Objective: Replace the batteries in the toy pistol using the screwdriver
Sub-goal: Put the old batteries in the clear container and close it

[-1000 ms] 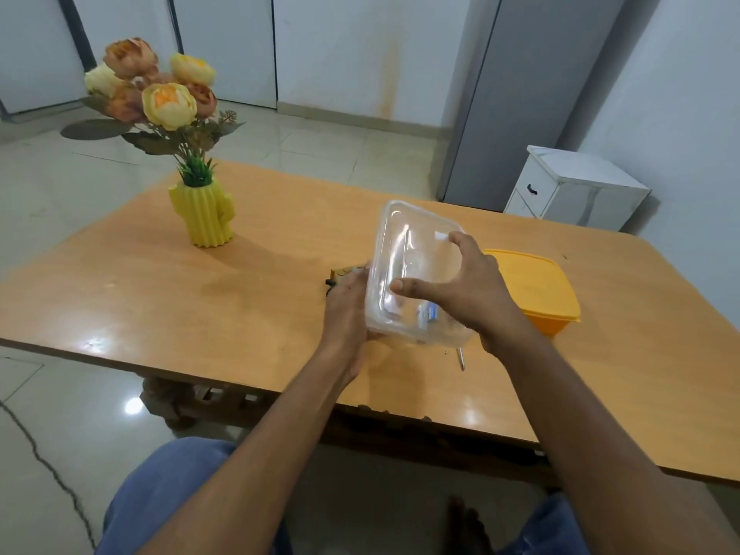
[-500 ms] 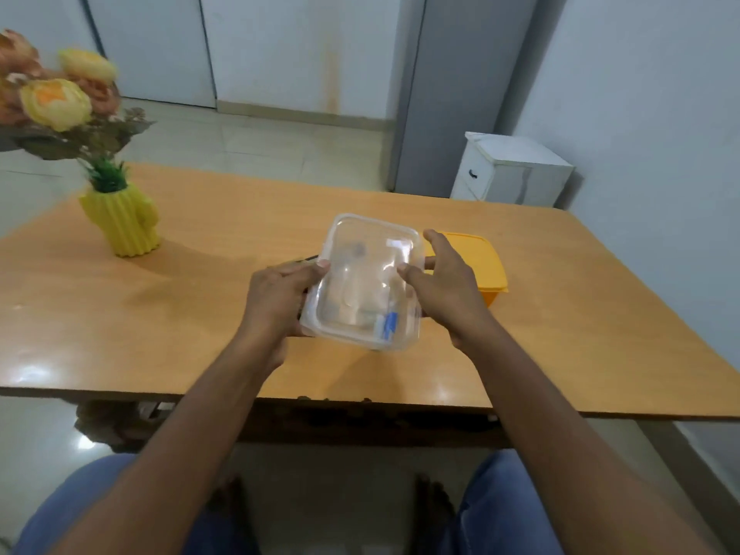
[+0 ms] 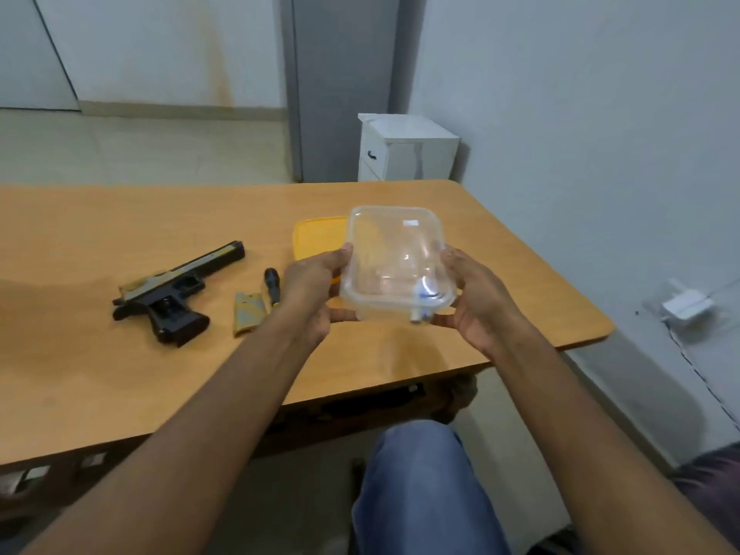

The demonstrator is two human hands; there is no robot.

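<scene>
Room: pale walls, a tiled floor and a small white cabinet (image 3: 404,148) in the upper centre of the frame.
Table (image 3: 100,218): orange-brown wood, filling the middle band, its rounded corner at the right.
Toy pistol (image 3: 176,292): black and tan, lying on its side at centre left, barrel pointing to the upper right.
Battery cover (image 3: 248,314): a tan piece lying flat just right of the pistol's grip.
Screwdriver (image 3: 272,286): dark handle, lying beside the cover; its lower end is hidden behind the left wrist.
Clear plastic container (image 3: 396,262): held above the table at centre right, tilted; small blurred items, one blue and white, sit at its lower edge.
Left hand (image 3: 316,290): fingers closed on the container's left side.
Right hand (image 3: 476,298): fingers closed on its right side.
Yellow lid (image 3: 316,238): on the table behind the container, partly hidden.
</scene>
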